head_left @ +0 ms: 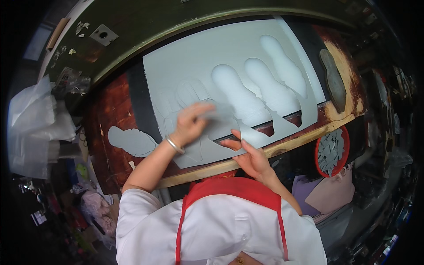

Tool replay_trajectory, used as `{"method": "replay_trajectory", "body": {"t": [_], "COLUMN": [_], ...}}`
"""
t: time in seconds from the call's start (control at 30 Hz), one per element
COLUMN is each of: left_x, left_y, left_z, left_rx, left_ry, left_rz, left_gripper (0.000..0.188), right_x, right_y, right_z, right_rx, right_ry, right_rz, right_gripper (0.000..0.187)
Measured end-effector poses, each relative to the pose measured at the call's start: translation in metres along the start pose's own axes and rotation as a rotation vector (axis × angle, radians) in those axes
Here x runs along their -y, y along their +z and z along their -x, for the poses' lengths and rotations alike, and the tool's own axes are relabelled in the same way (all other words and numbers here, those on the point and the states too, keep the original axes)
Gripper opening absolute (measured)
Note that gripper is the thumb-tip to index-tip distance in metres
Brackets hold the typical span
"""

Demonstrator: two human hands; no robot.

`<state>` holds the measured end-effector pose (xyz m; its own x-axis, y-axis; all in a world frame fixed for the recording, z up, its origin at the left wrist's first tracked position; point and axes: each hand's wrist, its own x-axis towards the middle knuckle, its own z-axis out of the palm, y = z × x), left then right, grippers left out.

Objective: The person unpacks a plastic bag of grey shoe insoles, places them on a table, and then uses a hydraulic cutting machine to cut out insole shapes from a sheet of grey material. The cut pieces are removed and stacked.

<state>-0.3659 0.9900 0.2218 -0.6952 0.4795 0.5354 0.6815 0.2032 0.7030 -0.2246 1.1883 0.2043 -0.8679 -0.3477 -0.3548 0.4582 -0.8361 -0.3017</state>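
Observation:
A grey sheet lies on the lit work surface, with several sole-shaped openings showing bright white. Further sole outlines are marked in its left part. Over the sheet my left hand, wearing a bangle, is curled around a grey sole-shaped piece, which is smeared by motion. At the sheet's near edge, beside a cut-out, my right hand has its thumb and fingers apart and nothing visible in it. Left of my left forearm, grey sole-shaped pieces lie stacked on the reddish bench.
On the bench's right side rests a dark-edged sole-shaped template. A red basin of grey scraps stands below the wooden front edge. Purple and pinkish sheets lie beneath it. Clear plastic bags hang at left.

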Motion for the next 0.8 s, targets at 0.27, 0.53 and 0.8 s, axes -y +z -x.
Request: {"method": "replay_trajectory", "body": {"t": [0.27,0.53,0.8], "left_x": [-0.001,0.008,0.023], "left_y": [-0.171,-0.112,-0.101], "left_z": [-0.099,0.022,0.082], "left_rx": [-1.076,0.206,0.465], "left_ry": [0.211,0.452,0.251], "left_rz": [-0.233,-0.435,-0.226], "left_gripper": [0.034,0.048,0.047], "right_x": [-0.011,-0.057,-0.059], "right_y": [-0.008,-0.004,0.032], "right_z": [0.007,-0.023,-0.030], "right_rx": [-0.122,0.014,0.049], "right_ry": [-0.043,0.163,0.110], "right_rz": [0.150,0.652,0.122], "right_gripper": [0.043,0.017,0.048]}}
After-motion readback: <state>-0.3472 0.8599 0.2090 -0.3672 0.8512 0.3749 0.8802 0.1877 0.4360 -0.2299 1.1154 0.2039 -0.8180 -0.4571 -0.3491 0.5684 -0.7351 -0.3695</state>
